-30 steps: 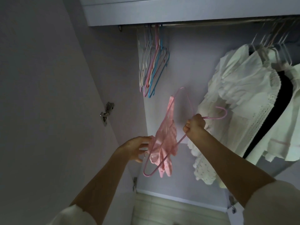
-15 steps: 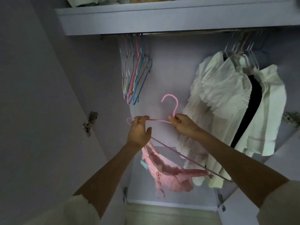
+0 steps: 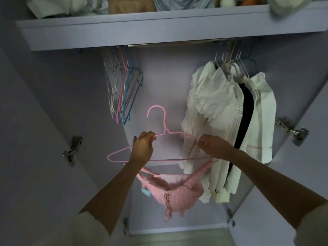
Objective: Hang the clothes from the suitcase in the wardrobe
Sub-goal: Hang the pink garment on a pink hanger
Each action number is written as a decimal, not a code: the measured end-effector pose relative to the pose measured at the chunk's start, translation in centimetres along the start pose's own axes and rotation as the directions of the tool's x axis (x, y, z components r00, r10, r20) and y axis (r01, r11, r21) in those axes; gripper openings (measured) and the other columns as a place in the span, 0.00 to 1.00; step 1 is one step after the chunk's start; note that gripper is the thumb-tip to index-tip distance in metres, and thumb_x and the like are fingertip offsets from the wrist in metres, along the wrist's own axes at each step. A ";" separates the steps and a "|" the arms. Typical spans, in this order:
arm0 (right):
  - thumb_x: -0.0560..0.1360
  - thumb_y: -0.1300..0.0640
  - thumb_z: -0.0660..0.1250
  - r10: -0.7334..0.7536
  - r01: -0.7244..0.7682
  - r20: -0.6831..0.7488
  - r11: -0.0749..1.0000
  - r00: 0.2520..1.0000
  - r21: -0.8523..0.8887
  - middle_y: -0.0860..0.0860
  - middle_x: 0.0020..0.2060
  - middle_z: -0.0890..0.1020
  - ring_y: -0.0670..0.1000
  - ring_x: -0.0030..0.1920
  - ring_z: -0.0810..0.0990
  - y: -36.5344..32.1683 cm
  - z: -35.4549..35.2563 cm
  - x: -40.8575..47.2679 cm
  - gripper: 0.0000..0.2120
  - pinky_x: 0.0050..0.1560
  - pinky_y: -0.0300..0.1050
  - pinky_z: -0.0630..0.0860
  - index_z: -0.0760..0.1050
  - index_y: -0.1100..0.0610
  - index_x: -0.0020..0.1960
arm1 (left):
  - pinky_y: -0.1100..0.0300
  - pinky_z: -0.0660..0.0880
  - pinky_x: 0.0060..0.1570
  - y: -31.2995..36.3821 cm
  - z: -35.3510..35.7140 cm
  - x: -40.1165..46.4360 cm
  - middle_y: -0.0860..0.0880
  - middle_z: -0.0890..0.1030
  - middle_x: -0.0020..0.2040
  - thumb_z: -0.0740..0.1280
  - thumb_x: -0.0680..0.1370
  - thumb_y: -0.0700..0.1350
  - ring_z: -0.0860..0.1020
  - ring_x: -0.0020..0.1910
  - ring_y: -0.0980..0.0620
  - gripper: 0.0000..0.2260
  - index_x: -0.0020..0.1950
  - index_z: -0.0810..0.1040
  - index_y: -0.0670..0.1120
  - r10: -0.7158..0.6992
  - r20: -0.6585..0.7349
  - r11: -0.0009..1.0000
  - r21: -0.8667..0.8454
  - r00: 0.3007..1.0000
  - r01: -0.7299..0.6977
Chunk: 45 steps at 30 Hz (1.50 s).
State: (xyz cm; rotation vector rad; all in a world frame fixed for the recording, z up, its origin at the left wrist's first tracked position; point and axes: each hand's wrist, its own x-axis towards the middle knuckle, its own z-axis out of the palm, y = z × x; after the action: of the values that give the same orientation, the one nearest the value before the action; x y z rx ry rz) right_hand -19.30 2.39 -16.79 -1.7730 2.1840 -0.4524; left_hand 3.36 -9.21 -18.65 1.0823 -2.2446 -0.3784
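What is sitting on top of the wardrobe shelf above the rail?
On the shelf lie bunched soft items: pale fabric at left, something tan, grey-blue cloth, and white and orange shapes at right. The shelf's front edge hides their lower parts, and the frame crops their tops.

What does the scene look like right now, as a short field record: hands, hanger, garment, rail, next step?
left hand: grips the left shoulder of the pink wire hanger
right hand: pinches the hanger's right shoulder
hanger: upright, hook on top, not yet on the metal wardrobe rail
garment: pink lace garment hangs by thin straps from the hanger
rail left: bunch of empty coloured wire hangers
rail right: hung white clothes
free gap: between the bunch and the clothes
next step: probably lift the hook onto the rail in that gap
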 end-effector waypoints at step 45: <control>0.79 0.62 0.52 0.250 -0.164 -0.554 0.966 0.794 0.201 0.64 0.53 0.79 0.61 0.55 0.78 1.0 -10.5 8.3 0.13 0.50 0.48 0.73 0.71 0.68 0.55 | 0.35 0.40 0.69 15.0 -6.2 15.7 0.41 0.38 0.76 0.62 0.76 0.49 0.37 0.74 0.36 0.39 0.75 0.36 0.53 0.389 -0.278 0.739 0.663 0.878 -0.117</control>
State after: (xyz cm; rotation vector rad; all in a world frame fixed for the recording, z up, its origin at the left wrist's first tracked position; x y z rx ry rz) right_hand -26.20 -4.98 -7.89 -1.4117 2.6146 -1.1922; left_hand -9.31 -12.09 -0.13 1.0053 -2.1238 0.7259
